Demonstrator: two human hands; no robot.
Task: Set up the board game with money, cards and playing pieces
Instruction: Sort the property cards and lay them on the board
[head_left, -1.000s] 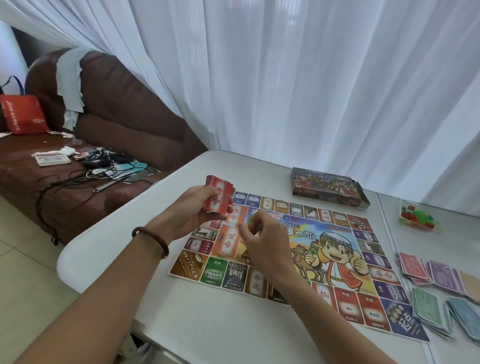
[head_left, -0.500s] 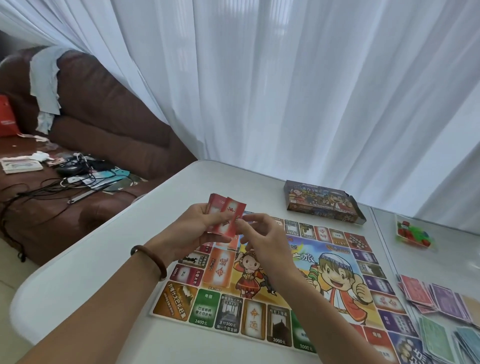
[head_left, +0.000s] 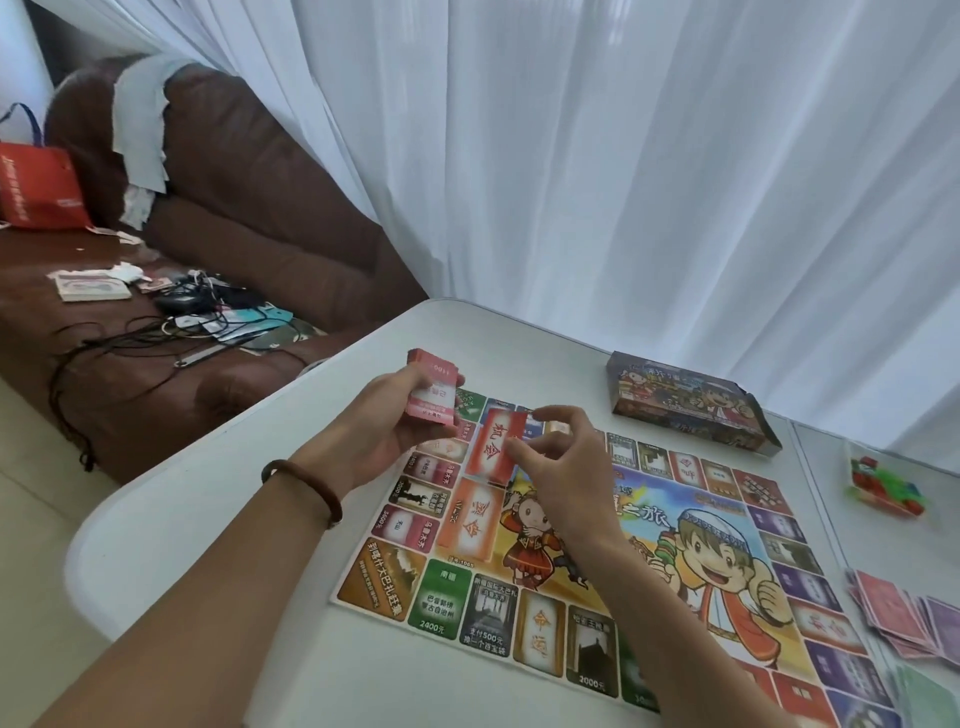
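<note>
While dealing from the red card stack (head_left: 434, 387), pinches a single red card (head_left: 492, 447) by its right edge between thumb and fingers of the right hand (head_left: 550, 460). Holds it low over the game board (head_left: 691, 551), characters facing up, near the far-left corner and partly across the border squares, just beyond the orange printed slot (head_left: 470, 519); cannot tell whether touching the board. Probably lining it up with a printed card space, hence the light fingertip pinch rather than a full grip.

Grips the stack in the left hand (head_left: 387, 436), fingers curled round its edges, raised beside the board's corner and close to the right hand, likely for a short reach to the next card. Brown bracelet (head_left: 304, 488) on that wrist.

Further out on the white tabletop (head_left: 218, 519): opened game box (head_left: 685, 410) beyond the board; clear bag of playing pieces (head_left: 888, 486) off to the right, well apart from the board; paper money (head_left: 901, 618) fanned in pink, purple and green piles at the right edge. Judging by that: money laid out, cards under way, pieces not yet placed.

Beyond the tabletop, brown sofa (head_left: 249, 244) strewn with cables, red bag (head_left: 39, 187), white curtain (head_left: 623, 182).
</note>
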